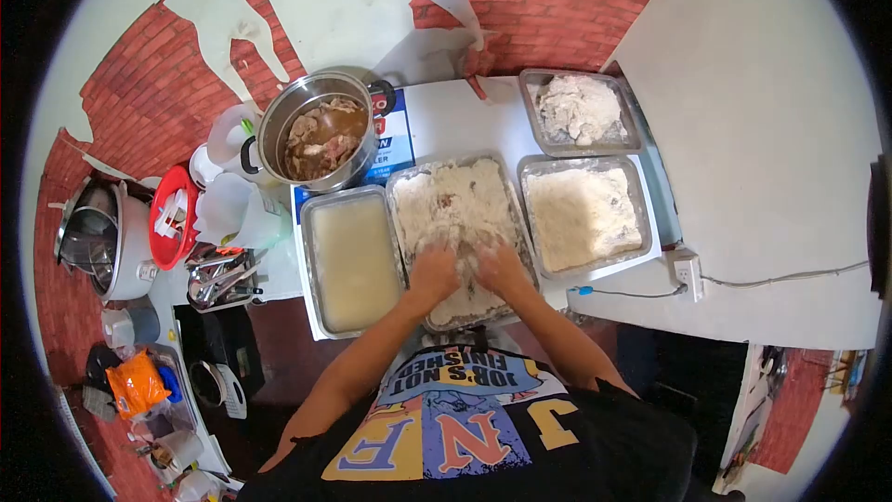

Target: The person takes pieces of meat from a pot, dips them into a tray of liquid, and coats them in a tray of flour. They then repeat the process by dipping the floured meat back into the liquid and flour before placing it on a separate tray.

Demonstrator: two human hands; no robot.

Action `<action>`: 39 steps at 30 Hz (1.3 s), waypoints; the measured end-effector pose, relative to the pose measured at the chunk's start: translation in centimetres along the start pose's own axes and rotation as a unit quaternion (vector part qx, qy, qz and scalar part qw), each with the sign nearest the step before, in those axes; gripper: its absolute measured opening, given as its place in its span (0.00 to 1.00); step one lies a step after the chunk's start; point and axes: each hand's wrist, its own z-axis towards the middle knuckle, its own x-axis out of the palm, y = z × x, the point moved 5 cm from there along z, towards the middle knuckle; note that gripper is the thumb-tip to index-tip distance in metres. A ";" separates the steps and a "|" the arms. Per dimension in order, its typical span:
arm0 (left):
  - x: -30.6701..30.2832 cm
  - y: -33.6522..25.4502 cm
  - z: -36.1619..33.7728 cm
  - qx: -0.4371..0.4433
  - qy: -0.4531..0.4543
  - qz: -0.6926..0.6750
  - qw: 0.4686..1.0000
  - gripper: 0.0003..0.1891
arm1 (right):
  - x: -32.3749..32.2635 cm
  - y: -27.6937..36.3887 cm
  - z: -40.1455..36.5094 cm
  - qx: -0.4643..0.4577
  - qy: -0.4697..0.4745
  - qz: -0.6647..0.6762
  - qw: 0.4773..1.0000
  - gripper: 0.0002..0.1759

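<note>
**Working the flour tray with both hands**

From my seat at the far end I count four rectangular metal trays, one round pot and two hands, all on a white table in the middle of the frame.

The left hand [435,270] and the right hand [502,268] lie side by side, palms down, at the near end of the middle tray [391,200], just below the centre of the frame. The two hands almost touch. Their fingers [452,256] point away from the body and sink into the white flour [455,195], which coats them. I cannot tell how far they are spread, nor whether they close on anything under the surface.

The flour fills the middle tray in an uneven heap, with a few darker lumps showing through it.

Just left of it, edge to edge, stands the second tray [305,260], which holds a smooth, pale liquid [353,260]. Just right of the middle tray is the third tray [648,214], which holds a level bed of cream-coloured crumbs [581,214]. Above that, in the upper right of the table, the fourth tray [581,148] carries clumpy, flour-coated pieces [578,107].

The steel pot [356,170] sits at the upper left of the table, above the liquid tray. It holds pieces of meat [321,135] in a brown liquid.

Farther left in the frame I see one rice cooker [102,237] and one red basket [172,218].
</note>
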 end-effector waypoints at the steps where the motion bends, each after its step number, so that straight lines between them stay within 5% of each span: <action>1: -0.2 -0.2 0.0 0.019 -0.039 0.007 0.999 0.27 | -0.2 0.1 -0.1 -0.004 -0.015 0.006 1.000 0.27; 10: 0.6 -0.3 2.3 -0.012 0.003 -0.005 1.000 0.24 | -1.7 -1.5 4.7 -0.123 -0.107 0.054 0.985 0.17; 19: 1.5 -0.2 2.6 -0.060 0.069 0.007 0.996 0.21 | -0.5 -2.2 6.2 -0.053 0.052 0.003 0.997 0.21; 22: 0.7 1.8 3.1 -0.041 -0.155 -0.058 0.985 0.23 | -0.8 -4.3 9.0 0.047 0.053 -0.022 0.997 0.28; 25: 0.4 4.2 5.1 -0.102 -0.248 -0.016 0.963 0.24 | -2.2 -4.3 11.1 -0.156 -0.145 0.060 0.975 0.32; 29: -0.7 4.1 7.9 -0.111 -0.135 0.038 0.984 0.25 | 2.6 -4.7 13.4 -0.225 -0.012 0.017 0.974 0.38; 31: 0.5 5.2 9.3 -0.102 -0.124 0.069 0.985 0.25 | 4.3 -4.6 14.0 -0.162 0.164 0.023 0.973 0.38; 34: 1.5 7.7 11.5 -0.117 -0.018 -0.037 0.992 0.21 | 3.4 -4.5 14.1 -0.122 0.176 0.048 0.976 0.35; 39: -2.1 6.4 8.9 -0.096 -0.165 -0.145 0.971 0.20 | -2.2 -3.9 12.6 -0.059 0.122 0.098 0.986 0.31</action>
